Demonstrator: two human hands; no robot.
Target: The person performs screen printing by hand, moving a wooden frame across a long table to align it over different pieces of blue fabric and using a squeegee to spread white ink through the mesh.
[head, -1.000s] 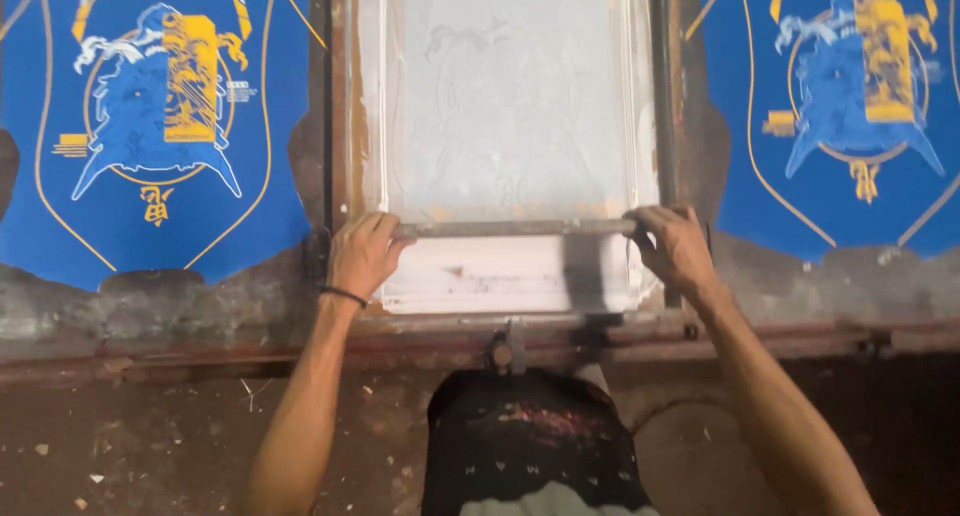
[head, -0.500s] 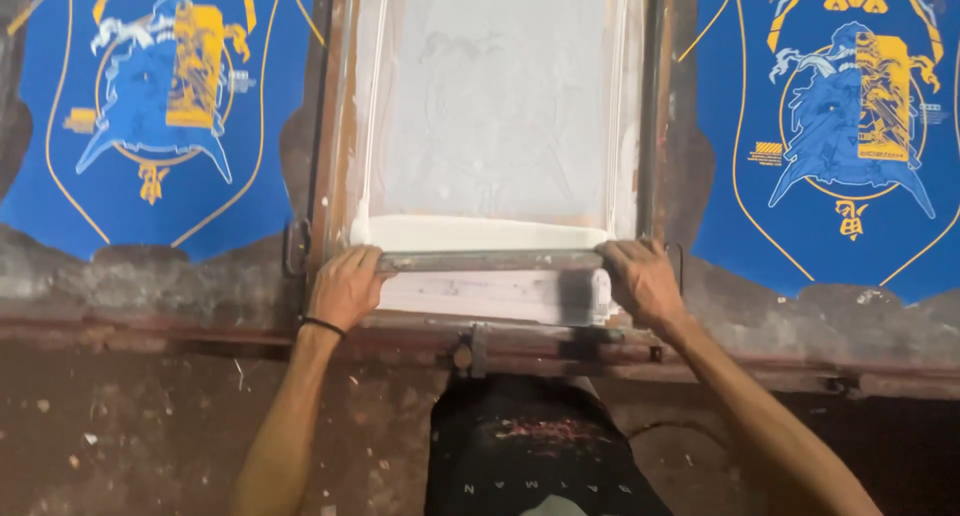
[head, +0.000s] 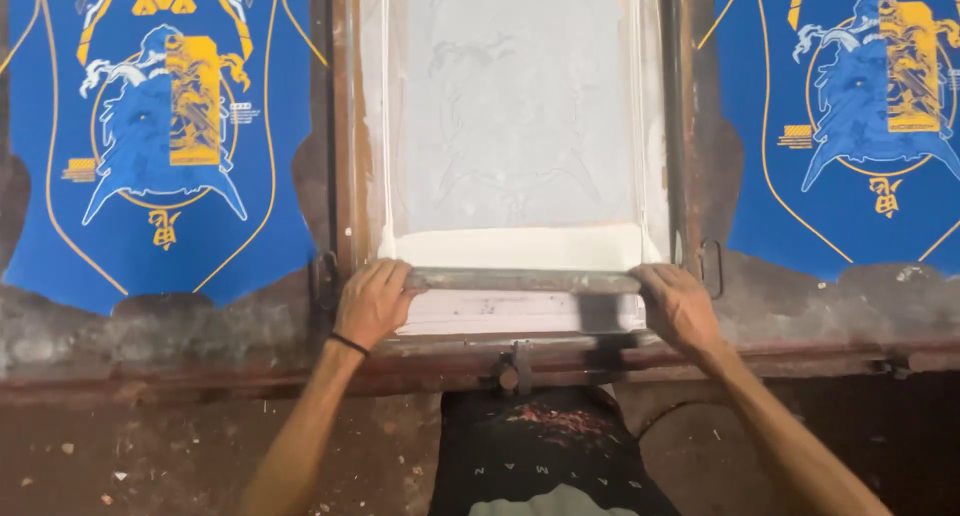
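Squeegee (head: pixel 520 280) sitting nearer frame's (head: pixel 345 156) bottom edge than second ago; both hands riding down with it, white ink (head: pixel 515 247) bead piling just above blade. Doing stroke well: pressing evenly at both ends, keeping blade level and square to mesh, pulling steadily. Left hand (head: pixel 372 302) curling closed over squeegee's left end; right hand (head: pixel 676 304) closing over right end likewise. Blue printed panels (head: pixel 160 136) lying either side on tabletop (head: pixel 120 326).
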